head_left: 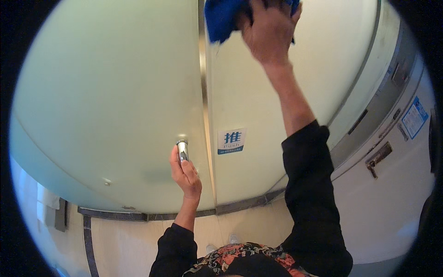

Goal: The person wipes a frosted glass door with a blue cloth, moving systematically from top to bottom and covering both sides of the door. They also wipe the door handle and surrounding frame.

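Observation:
My left hand (pixel 187 177) is closed round a shiny chrome door handle (pixel 183 150) on the left frosted glass panel (pixel 115 101). Reaching up high, my right hand (pixel 270 34) presses a blue cloth (pixel 221 21) on the right frosted glass panel (pixel 258 97). The cloth bunches under the fingers, and its upper part runs out of the picture. Between the two panels runs a narrow upright gap with a metallic edge (pixel 203 69).
A blue and white sticker (pixel 231 141) is on the right panel. Farther right stands a white door (pixel 378 207) with a dark lever handle (pixel 378 160) and a blue notice (pixel 415 117). Beige floor tiles (pixel 124 244) with a dark stone threshold (pixel 180 215) lie below.

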Demonstrator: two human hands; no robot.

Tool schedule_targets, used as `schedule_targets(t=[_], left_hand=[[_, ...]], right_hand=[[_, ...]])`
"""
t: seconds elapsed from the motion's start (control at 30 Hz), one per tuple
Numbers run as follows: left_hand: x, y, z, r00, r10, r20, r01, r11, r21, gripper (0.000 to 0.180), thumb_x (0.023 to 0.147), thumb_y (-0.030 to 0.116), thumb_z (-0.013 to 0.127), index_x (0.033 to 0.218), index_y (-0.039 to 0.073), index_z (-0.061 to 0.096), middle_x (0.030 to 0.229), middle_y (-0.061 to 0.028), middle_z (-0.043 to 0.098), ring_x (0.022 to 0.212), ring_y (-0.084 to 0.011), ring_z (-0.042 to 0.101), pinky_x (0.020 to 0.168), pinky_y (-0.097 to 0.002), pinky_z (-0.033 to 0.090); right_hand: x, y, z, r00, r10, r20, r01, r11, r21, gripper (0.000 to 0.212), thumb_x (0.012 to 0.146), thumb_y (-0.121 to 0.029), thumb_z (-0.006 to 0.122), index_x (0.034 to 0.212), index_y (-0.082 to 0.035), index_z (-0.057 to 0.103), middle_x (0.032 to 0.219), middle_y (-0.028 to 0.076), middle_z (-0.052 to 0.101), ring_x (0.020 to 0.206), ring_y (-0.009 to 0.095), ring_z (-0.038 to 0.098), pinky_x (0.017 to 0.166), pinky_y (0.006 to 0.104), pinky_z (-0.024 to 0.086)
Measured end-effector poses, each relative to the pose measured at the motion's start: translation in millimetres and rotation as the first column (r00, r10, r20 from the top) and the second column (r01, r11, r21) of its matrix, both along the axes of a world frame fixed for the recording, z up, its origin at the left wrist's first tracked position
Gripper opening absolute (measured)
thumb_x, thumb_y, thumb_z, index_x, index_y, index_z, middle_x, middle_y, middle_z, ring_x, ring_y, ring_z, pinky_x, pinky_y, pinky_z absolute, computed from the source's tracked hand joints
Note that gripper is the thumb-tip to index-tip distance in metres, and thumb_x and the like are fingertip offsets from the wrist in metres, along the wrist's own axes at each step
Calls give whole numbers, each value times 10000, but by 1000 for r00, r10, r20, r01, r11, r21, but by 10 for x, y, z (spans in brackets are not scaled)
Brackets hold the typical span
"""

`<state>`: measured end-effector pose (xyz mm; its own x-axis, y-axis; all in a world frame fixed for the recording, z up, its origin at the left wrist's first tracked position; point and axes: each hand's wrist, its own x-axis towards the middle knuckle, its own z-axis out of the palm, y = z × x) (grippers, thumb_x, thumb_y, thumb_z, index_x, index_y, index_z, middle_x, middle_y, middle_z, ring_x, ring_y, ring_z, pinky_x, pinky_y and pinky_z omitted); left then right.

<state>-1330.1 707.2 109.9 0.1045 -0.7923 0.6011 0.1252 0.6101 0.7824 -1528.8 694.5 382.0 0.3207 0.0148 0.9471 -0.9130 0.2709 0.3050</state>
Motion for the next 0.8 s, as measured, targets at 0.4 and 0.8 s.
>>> schedule_targets(t=[0.4, 0.8], left_hand=[[-33, -48, -47, 1000, 14, -5, -14, 1000, -17, 381, 881, 211, 385, 1189, -13, 401, 592, -7, 436, 439, -53, 374, 399, -209, 315], [-25, -45, -43, 1000, -13, -22, 12, 999, -37, 363, 891, 177, 335, 1212, 16, 385, 749, -32, 505, 448, -37, 347, 382, -188, 295]], right_hand=[[224, 140, -1560, 935, 351, -58, -278, 822, 497, 447, 669, -254, 621, 1044, -19, 557, 1191, 155, 475, 1207, 355, 330, 1006, 567, 74], [557, -141, -239, 939, 305, -159, -260, 932, 253, 481, 589, -329, 594, 949, -10, 596, 1185, 218, 432, 1226, 393, 253, 897, 662, 168]])
